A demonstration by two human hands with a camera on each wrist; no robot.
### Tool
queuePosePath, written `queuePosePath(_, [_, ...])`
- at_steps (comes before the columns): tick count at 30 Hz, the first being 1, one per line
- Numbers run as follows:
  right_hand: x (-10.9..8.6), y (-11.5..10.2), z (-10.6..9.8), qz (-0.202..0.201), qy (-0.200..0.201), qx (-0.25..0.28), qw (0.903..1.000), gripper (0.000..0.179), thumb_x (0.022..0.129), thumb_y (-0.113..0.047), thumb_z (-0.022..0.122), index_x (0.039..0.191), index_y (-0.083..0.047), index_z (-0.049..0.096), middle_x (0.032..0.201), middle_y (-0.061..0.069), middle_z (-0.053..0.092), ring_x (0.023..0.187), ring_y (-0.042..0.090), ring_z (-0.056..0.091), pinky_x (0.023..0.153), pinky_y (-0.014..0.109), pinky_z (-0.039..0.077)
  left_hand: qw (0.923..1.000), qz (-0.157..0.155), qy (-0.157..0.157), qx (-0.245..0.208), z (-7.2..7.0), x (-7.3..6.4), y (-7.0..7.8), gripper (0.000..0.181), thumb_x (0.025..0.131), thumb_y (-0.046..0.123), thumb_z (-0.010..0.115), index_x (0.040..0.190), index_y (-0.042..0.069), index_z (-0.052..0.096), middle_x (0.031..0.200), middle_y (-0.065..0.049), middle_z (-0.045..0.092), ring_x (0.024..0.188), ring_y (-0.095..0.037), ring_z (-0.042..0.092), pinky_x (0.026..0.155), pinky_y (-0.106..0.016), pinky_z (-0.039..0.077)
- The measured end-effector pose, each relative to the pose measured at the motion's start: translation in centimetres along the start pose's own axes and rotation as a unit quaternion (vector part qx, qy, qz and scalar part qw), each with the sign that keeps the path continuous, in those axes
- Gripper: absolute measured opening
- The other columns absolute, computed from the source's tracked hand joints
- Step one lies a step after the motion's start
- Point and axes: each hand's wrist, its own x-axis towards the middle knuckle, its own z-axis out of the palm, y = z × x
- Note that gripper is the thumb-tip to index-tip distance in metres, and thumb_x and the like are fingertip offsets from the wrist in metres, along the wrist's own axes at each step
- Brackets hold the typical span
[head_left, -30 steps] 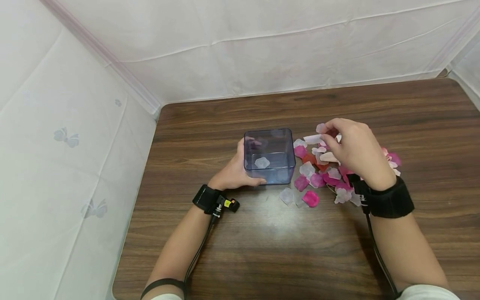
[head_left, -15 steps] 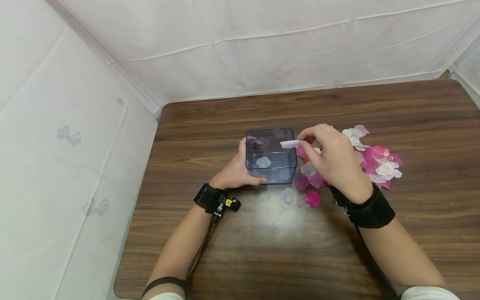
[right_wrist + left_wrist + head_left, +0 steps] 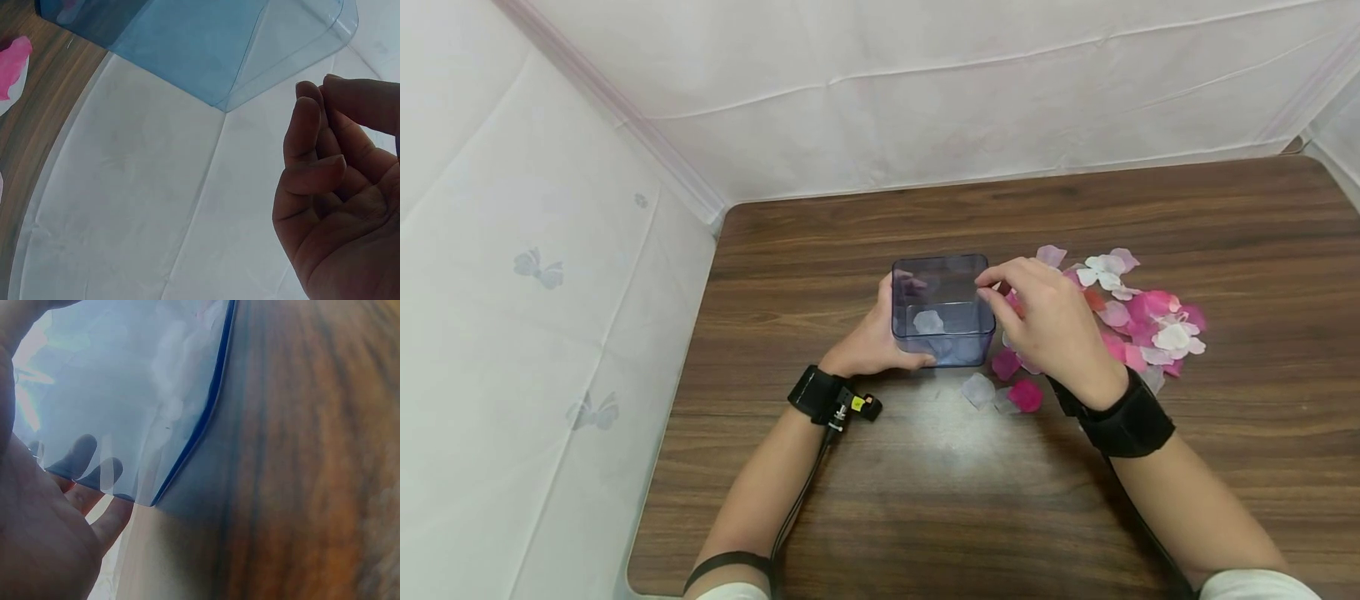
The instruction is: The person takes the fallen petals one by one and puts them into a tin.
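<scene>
My left hand (image 3: 880, 337) holds a clear bluish plastic box (image 3: 943, 354) with an open top, its thumb on the near wall and its fingers around the far left side. In the left wrist view the fingers (image 3: 112, 522) show behind the clear wall. A white flower petal (image 3: 928, 322) lies inside the box. My right hand (image 3: 1052, 321) is over the box's right rim, thumb and index fingertips close together with a small gap. No petal shows between those fingertips in the right wrist view, where the hand (image 3: 337, 181) is loosely bent below the box (image 3: 187, 50).
Loose petals in pink, white, lilac and red lie on the wooden table (image 3: 1000, 517) right of the box, partly under my right hand. A deep pink petal (image 3: 1025, 396) and a pale petal (image 3: 977, 389) lie nearer me. White cloth walls (image 3: 880, 133) stand behind and left.
My right hand lifted a whitish petal from the pile, carried it left to the box's rim, and let it go over the box. My left hand and the box stayed in place.
</scene>
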Motion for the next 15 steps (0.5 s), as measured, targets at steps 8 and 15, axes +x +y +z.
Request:
queuePosePath(8, [0.7, 1.9, -1.4, 0.052, -0.003, -0.028, 0.9983, 0.013, 0.09, -0.005, 0.074, 0.103, -0.002, 0.073, 0.091, 0.011, 0.069, 0.08, 0.025, 0.061, 0.066, 0.038, 0.048, 1.0, 0.002, -0.002, -0.007, -0.1, -0.1, -0.2, 0.109, 0.068, 0.004, 0.09, 0.145, 0.0, 0.013, 0.148, -0.019, 0.033, 0.131, -0.037, 0.041, 0.11, -0.052, 0.036])
queuePosePath(15, [0.8, 5.2, -2.9, 0.134, -0.045, -0.062, 0.988, 0.014, 0.094, -0.01, 0.07, 0.104, 0.0, 0.072, 0.097, 0.019, 0.071, 0.083, 0.033, 0.063, 0.07, 0.047, 0.049, 0.9999, 0.006, -0.003, -0.009, -0.1, -0.3, -0.1, 0.109, 0.068, 0.003, 0.09, 0.145, -0.004, 0.012, 0.147, -0.024, 0.031, 0.13, -0.044, 0.041, 0.11, -0.057, 0.035])
